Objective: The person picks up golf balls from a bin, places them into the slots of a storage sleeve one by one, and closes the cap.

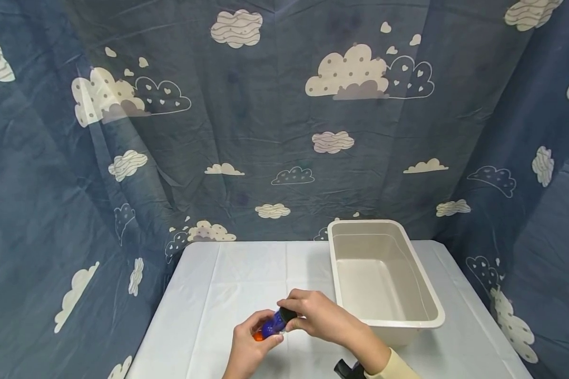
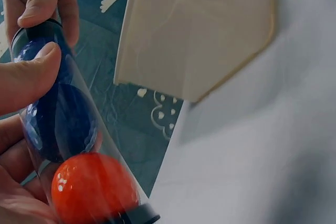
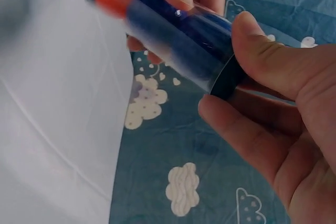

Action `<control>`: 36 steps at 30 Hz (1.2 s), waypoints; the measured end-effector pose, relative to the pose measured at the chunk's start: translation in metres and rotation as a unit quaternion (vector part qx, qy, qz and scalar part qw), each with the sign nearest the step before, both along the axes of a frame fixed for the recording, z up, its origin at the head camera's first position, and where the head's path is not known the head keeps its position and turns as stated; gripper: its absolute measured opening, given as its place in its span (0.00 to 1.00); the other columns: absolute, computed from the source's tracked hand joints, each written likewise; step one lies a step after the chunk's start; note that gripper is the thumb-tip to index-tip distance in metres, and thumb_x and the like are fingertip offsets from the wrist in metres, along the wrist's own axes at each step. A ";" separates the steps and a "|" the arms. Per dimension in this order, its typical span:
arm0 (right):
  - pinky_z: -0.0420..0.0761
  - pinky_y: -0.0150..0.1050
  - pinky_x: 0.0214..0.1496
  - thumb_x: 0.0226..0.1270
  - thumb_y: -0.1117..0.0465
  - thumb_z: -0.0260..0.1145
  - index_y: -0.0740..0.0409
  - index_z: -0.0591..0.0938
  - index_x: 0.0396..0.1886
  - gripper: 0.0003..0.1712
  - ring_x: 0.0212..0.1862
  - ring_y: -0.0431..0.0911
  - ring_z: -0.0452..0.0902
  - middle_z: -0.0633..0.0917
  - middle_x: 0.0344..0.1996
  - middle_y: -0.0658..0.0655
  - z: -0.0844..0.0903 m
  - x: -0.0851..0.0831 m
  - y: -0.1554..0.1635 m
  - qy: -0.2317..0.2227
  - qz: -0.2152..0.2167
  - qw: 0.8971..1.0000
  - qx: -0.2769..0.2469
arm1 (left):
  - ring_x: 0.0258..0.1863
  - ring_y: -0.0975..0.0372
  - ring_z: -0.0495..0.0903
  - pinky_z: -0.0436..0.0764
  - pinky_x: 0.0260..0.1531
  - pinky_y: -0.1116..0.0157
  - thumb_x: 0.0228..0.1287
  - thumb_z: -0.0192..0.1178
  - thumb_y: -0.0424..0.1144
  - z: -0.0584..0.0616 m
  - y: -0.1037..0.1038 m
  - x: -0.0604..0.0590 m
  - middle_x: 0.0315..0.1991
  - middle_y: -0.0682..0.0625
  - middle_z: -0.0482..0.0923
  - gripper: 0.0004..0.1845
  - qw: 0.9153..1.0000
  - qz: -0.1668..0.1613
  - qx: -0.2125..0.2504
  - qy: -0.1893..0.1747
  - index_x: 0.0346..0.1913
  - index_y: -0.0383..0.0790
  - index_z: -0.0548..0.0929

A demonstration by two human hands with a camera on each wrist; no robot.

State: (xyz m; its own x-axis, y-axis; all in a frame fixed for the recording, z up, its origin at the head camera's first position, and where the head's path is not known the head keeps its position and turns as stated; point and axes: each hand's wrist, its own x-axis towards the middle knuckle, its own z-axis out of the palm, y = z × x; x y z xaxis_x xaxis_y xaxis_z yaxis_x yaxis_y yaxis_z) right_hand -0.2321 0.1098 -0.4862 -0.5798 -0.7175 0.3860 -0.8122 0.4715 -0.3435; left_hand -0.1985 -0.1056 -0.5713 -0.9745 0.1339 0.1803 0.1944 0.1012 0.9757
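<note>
Open table (image 1: 237,279) lies to my left and ahead of my hands, white cloth bare up to the curtain. To my right the beige tub (image 1: 427,300) stands just beside my right hand (image 1: 320,316), its near wall blocking a sideways sweep; passage there is over its rim. The cloud-print curtain (image 1: 275,131) closes the back and both sides of the table.

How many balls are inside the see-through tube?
3 show: an orange ball by the bottom cap, a blue ball above it, and another blue ball near the top cap, partly behind the left hand's thumb. Fingers may hide more.
</note>
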 end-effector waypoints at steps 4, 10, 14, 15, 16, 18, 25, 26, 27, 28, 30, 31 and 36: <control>0.73 0.18 0.36 0.56 0.55 0.78 0.59 0.86 0.51 0.24 0.34 0.33 0.76 0.82 0.37 0.47 0.004 0.002 0.001 0.010 -0.006 1.000 0.011 | 0.46 0.56 0.84 0.83 0.46 0.66 0.49 0.79 0.36 -0.002 0.003 -0.002 0.46 0.47 0.85 0.24 1.000 0.001 0.003 -0.002 0.52 0.46 0.84; 0.76 0.22 0.39 0.57 0.56 0.78 0.58 0.86 0.53 0.24 0.37 0.34 0.77 0.82 0.40 0.47 0.010 -0.001 0.004 0.008 -0.032 0.999 0.016 | 0.44 0.58 0.83 0.82 0.47 0.65 0.50 0.79 0.35 -0.001 0.013 -0.009 0.46 0.52 0.84 0.26 0.999 0.019 -0.032 0.037 0.53 0.48 0.82; 0.81 0.32 0.46 0.58 0.58 0.78 0.56 0.85 0.55 0.25 0.45 0.37 0.80 0.84 0.45 0.47 0.010 -0.003 0.006 0.014 -0.044 0.999 -0.002 | 0.46 0.57 0.83 0.83 0.47 0.60 0.49 0.77 0.27 0.006 0.024 -0.011 0.48 0.52 0.82 0.29 0.995 0.043 -0.057 0.067 0.56 0.44 0.81; 0.82 0.35 0.48 0.58 0.59 0.79 0.56 0.85 0.56 0.25 0.47 0.39 0.80 0.84 0.46 0.48 0.010 -0.003 0.006 0.017 -0.046 0.999 -0.009 | 0.47 0.56 0.82 0.84 0.47 0.60 0.49 0.77 0.25 0.008 0.026 -0.012 0.49 0.52 0.81 0.30 0.994 0.047 -0.062 0.072 0.57 0.44 0.80; 0.82 0.37 0.50 0.57 0.59 0.79 0.55 0.85 0.56 0.25 0.49 0.40 0.80 0.84 0.48 0.47 0.010 -0.004 0.007 0.018 -0.048 0.999 -0.016 | 0.48 0.55 0.82 0.84 0.47 0.59 0.48 0.77 0.24 0.010 0.027 -0.012 0.49 0.52 0.80 0.31 0.994 0.048 -0.066 0.077 0.57 0.43 0.80; 0.81 0.40 0.52 0.57 0.58 0.79 0.53 0.85 0.57 0.26 0.53 0.41 0.78 0.84 0.50 0.47 0.011 -0.004 0.008 0.023 -0.056 0.998 -0.031 | 0.48 0.56 0.82 0.84 0.45 0.61 0.49 0.77 0.24 0.011 0.026 -0.016 0.50 0.53 0.79 0.32 0.992 0.046 -0.072 0.094 0.59 0.45 0.80; 0.79 0.45 0.57 0.60 0.53 0.77 0.46 0.82 0.61 0.28 0.60 0.44 0.74 0.80 0.57 0.45 0.017 -0.002 0.020 0.042 -0.108 0.992 -0.053 | 0.54 0.59 0.80 0.77 0.59 0.52 0.53 0.74 0.26 0.019 0.019 -0.028 0.53 0.54 0.80 0.31 0.991 0.057 -0.052 0.109 0.60 0.45 0.78; 0.79 0.45 0.57 0.60 0.53 0.77 0.45 0.82 0.61 0.28 0.61 0.44 0.74 0.79 0.57 0.45 0.017 -0.001 0.023 0.040 -0.115 0.991 -0.053 | 0.55 0.58 0.80 0.75 0.61 0.49 0.53 0.74 0.26 0.020 0.019 -0.030 0.52 0.53 0.81 0.30 0.991 0.065 -0.044 0.105 0.60 0.45 0.78; 0.79 0.45 0.57 0.61 0.53 0.77 0.44 0.82 0.61 0.28 0.61 0.44 0.74 0.79 0.58 0.45 0.017 0.000 0.026 0.037 -0.123 0.990 -0.052 | 0.55 0.57 0.80 0.73 0.62 0.47 0.54 0.74 0.26 0.020 0.019 -0.031 0.52 0.52 0.81 0.30 0.992 0.070 -0.036 0.101 0.61 0.43 0.78; 0.79 0.45 0.57 0.60 0.53 0.77 0.43 0.82 0.61 0.28 0.61 0.44 0.74 0.79 0.58 0.44 0.016 0.001 0.028 0.034 -0.129 0.990 -0.052 | 0.56 0.56 0.80 0.72 0.62 0.47 0.55 0.74 0.27 0.017 0.017 -0.035 0.53 0.52 0.81 0.30 0.992 0.073 -0.028 0.096 0.61 0.44 0.77; 0.79 0.45 0.57 0.60 0.53 0.77 0.41 0.83 0.60 0.27 0.61 0.43 0.74 0.78 0.58 0.43 0.015 0.003 0.033 0.028 -0.142 0.988 -0.049 | 0.58 0.55 0.79 0.71 0.62 0.46 0.56 0.74 0.30 0.016 0.015 -0.040 0.53 0.51 0.81 0.30 0.992 0.076 -0.028 0.099 0.61 0.45 0.77; 0.79 0.45 0.57 0.60 0.53 0.77 0.41 0.83 0.60 0.27 0.61 0.42 0.74 0.78 0.58 0.42 0.015 0.004 0.035 0.027 -0.148 0.987 -0.048 | 0.58 0.54 0.79 0.72 0.62 0.46 0.56 0.75 0.31 0.016 0.014 -0.042 0.53 0.51 0.81 0.30 0.991 0.080 -0.032 0.099 0.61 0.46 0.77; 0.79 0.46 0.57 0.61 0.53 0.77 0.41 0.83 0.59 0.26 0.62 0.43 0.74 0.78 0.59 0.42 0.009 0.006 0.046 0.021 -0.169 0.984 -0.049 | 0.55 0.52 0.81 0.77 0.57 0.47 0.53 0.75 0.30 0.011 0.008 -0.053 0.51 0.50 0.82 0.29 0.986 0.117 -0.061 0.105 0.59 0.44 0.78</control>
